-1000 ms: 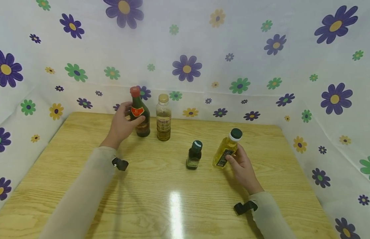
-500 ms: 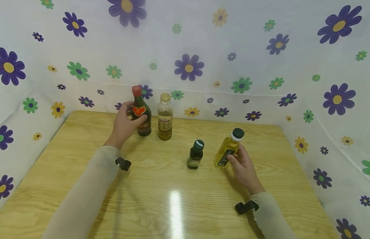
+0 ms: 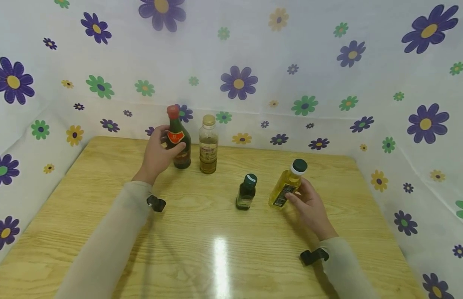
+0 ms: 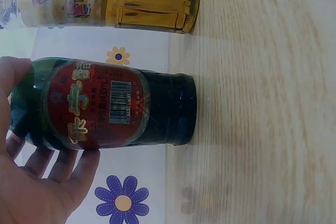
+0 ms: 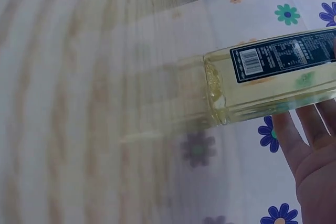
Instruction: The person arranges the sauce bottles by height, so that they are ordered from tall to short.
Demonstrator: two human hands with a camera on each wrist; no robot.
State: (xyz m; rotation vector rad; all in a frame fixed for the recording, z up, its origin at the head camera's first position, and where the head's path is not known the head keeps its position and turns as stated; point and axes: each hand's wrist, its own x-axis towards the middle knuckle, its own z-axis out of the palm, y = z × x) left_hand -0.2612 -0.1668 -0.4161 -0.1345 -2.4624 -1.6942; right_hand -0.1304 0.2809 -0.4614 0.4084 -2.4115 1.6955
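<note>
Back left, my left hand (image 3: 154,153) grips a dark green vinegar bottle (image 3: 183,159) with a red cap, thumb across its front and fingers behind. In the left wrist view the vinegar bottle's red label (image 4: 94,106) faces the camera. On the right, my right hand (image 3: 312,207) holds a yellow cooking oil bottle (image 3: 284,189) with a dark green cap, the thumb on its dark label. That bottle leans to the right in the head view. Whether its base touches the table, I cannot tell. In the right wrist view, fingers (image 5: 310,135) lie along the oil bottle's side.
Right of the vinegar stands a clear bottle (image 3: 208,151) of amber oil with a gold cap. A small dark bottle (image 3: 246,195) with a green cap stands nearer, left of the yellow oil. The wooden table (image 3: 179,245) meets a flower-printed cloth (image 3: 261,50) behind.
The whole head view has shifted slightly to the right and up. Both hands keep their hold on the bottles, which show no clear movement on the table.
</note>
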